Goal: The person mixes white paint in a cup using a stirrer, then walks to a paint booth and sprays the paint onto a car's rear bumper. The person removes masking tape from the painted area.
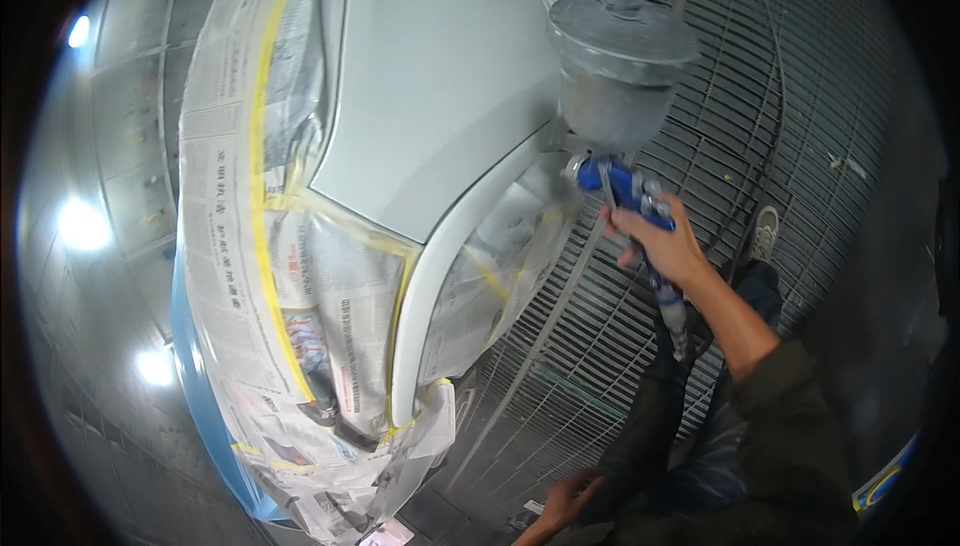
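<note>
Two bare hands, one blue spray gun with a metallic nozzle (628, 186), one round, lidded grey paint cup (615, 96), one glossy pale grey-white car body panel (450, 96) and one light-coloured shoe (765, 234) show. The right hand (665, 241) reaches up from the lower right, forearm slanting, its fingers wrapped firmly around the gun's handle; the gun stands right of the panel, nozzle facing left toward it, cup on top. The left hand (570, 502) hangs low, fingers loosely curled near the dark trousers (650, 416); whether it holds anything I cannot tell. Thin, wrinkled printed newspaper (225, 216) and narrow yellow tape (257, 146) surround the smoothly curved panel, above slatted dark floor grating (740, 96).
</note>
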{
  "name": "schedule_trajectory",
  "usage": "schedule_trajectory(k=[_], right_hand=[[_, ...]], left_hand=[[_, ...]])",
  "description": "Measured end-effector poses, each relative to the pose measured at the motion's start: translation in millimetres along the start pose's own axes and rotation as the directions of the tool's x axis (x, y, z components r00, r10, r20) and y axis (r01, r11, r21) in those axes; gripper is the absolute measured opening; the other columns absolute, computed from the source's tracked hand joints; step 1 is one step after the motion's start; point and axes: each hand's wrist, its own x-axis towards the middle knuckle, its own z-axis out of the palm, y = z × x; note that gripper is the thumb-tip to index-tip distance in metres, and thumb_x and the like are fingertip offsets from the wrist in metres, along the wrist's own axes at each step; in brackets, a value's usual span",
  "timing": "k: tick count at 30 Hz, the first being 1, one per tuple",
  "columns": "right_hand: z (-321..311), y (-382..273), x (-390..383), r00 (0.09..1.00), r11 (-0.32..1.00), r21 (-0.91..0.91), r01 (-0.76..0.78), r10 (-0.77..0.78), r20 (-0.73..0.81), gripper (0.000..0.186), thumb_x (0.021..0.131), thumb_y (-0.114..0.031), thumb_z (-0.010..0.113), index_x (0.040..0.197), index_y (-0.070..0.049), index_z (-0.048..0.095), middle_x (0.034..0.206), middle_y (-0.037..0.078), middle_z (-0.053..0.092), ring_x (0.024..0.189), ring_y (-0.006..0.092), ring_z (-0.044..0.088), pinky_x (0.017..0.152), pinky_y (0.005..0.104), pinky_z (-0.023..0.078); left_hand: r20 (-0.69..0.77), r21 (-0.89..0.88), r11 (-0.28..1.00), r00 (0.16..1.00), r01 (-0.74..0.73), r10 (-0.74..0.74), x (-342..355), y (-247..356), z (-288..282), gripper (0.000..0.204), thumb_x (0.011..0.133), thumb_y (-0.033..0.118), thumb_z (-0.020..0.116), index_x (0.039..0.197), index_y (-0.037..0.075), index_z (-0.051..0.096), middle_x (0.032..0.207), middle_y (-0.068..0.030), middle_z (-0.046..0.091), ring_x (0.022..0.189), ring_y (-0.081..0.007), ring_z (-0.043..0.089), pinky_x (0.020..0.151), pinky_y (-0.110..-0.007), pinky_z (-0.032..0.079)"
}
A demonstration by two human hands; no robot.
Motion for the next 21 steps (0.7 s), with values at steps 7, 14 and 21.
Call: schedule_trajectory(k=[7, 14, 21], right_hand=[[56, -60, -50, 0.896, 0.988, 0.114, -0.106, 0.045, 0.443, 0.035, 0.091, -0.018, 0.070, 0.120, 0.001, 0.065, 0.090, 0.008, 0.070, 0.081, 0.0135, 0.069, 0.059, 0.0292, 0.060], [46, -72, -35, 0.974, 0.986, -0.146, -0.081, 0.110, 0.199, 0.029, 0.088, -0.028, 0.076, 0.097, -0.002, 0.066, 0.066, -0.002, 0.058, 0.052, 0.0067, 0.054, 0.046, 0.0224, 0.044], [6, -71, 12, 0.987, 0.986, -0.165, 0.029, -0.055, -0.152, 0.022, 0.090, -0.020, 0.067, 0.077, -0.005, 0.056, 0.062, 0.000, 0.053, 0.047, 0.0094, 0.050, 0.044, 0.0254, 0.041]], left_hand=[[0.040, -0.042, 0.998, 0.998, -0.043, 0.044, 3, -1, -2, 0.039, 0.103, 0.032, 0.058, 0.130, 0.005, 0.063, 0.118, -0.0113, 0.071, 0.109, -0.0227, 0.068, 0.093, -0.036, 0.052], [0.031, -0.039, 0.998, 0.998, -0.054, 0.055, -1, 12, -1, 0.039, 0.103, 0.031, 0.057, 0.131, 0.004, 0.063, 0.118, -0.0122, 0.071, 0.108, -0.0226, 0.068, 0.093, -0.037, 0.053], [0.067, -0.032, 0.997, 0.995, -0.075, 0.077, 5, 8, 3, 0.039, 0.103, 0.032, 0.058, 0.130, 0.005, 0.063, 0.121, -0.0133, 0.070, 0.111, -0.0257, 0.067, 0.094, -0.038, 0.053]])
